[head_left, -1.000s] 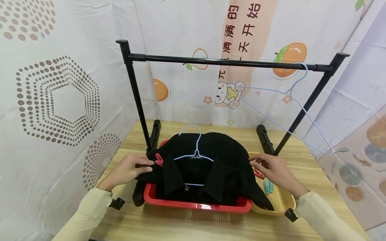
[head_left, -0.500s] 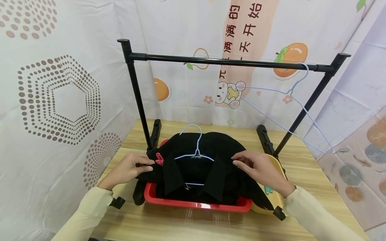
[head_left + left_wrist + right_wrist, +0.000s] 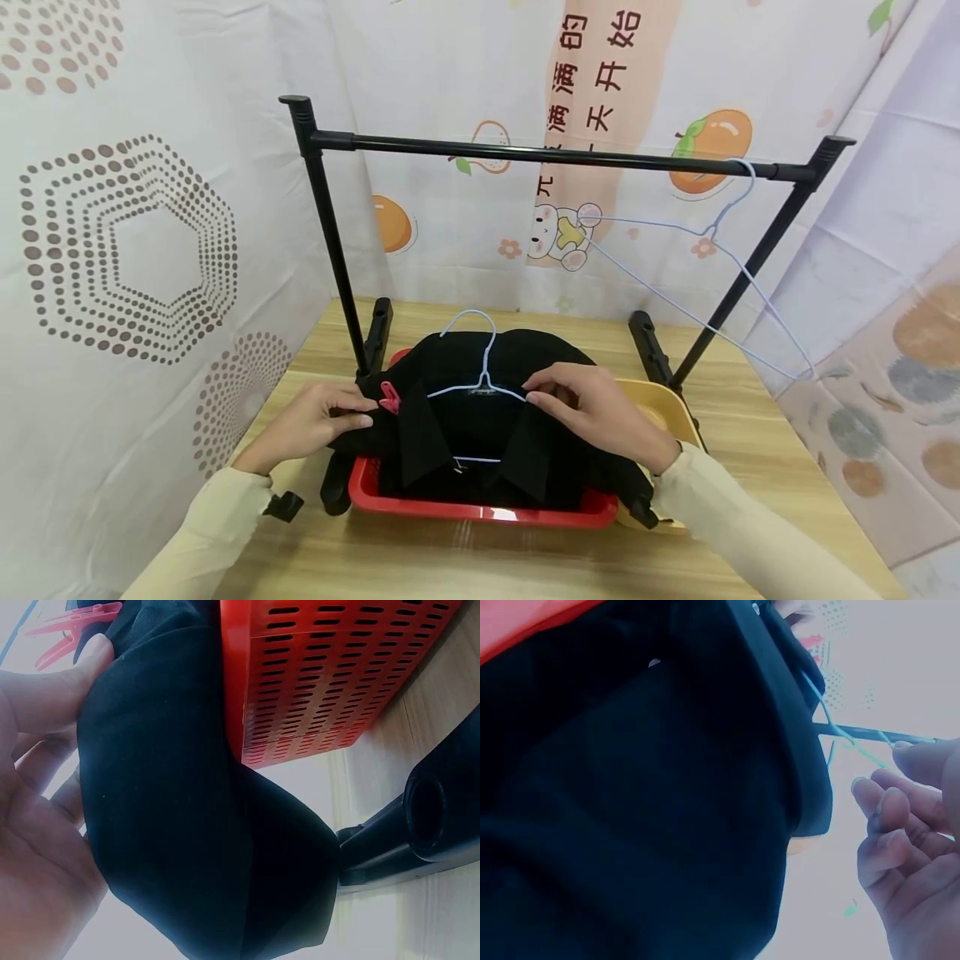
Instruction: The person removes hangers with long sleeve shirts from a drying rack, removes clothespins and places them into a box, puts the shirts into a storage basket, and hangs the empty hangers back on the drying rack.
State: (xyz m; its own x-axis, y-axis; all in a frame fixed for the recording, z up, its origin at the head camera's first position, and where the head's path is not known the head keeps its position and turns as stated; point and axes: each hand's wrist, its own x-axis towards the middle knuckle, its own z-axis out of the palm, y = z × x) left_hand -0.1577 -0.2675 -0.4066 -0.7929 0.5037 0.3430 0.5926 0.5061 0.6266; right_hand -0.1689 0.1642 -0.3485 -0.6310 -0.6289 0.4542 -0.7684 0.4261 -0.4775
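Observation:
A black collared shirt (image 3: 427, 437) lies spread over the red basket (image 3: 483, 512), with a light blue hanger (image 3: 485, 360) inside it, the hook out at the neck. My left hand (image 3: 322, 423) pinches the shirt near its left shoulder; the left wrist view has the thumb on the cloth and other fingers partly hidden. Beside those fingertips a pink clothespin (image 3: 389, 397) is clipped to the shirt. My right hand (image 3: 592, 408) hovers at the right collar by the hanger's arm, its fingers (image 3: 885, 855) loosely bent, thumb and forefinger apart around nothing I can make out.
A black clothes rack (image 3: 525, 153) stands behind the basket, its feet on the wooden table (image 3: 540, 567). Another blue hanger (image 3: 660, 293) hangs from its bar at the right. The yellow tray (image 3: 663, 400) sits right of the red basket, partly covered by the sleeve and my right arm.
My right hand has moved left from above the yellow tray, across the shirt's right shoulder, to the collar. My left hand has kept its hold on the shirt.

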